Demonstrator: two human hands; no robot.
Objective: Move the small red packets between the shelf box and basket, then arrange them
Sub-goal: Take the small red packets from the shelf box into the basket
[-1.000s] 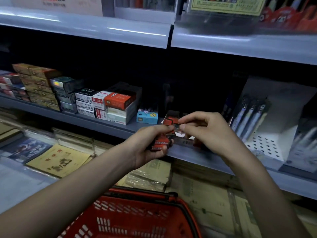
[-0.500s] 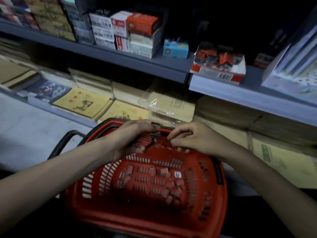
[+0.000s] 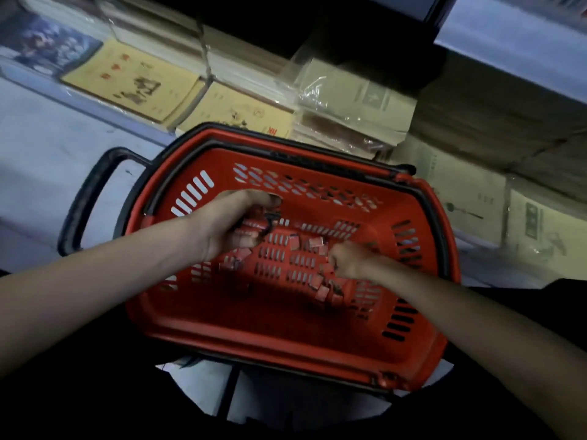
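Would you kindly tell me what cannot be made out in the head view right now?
Head view: how many small red packets the left hand grips; its curled fingers and motion blur hide them.
Head view: whether the right hand pinches a packet; its knuckles cover the fingertips.
Head view: print on the loose packets in the basket; too small and dim.
Head view: shelf box, beyond the top edge.
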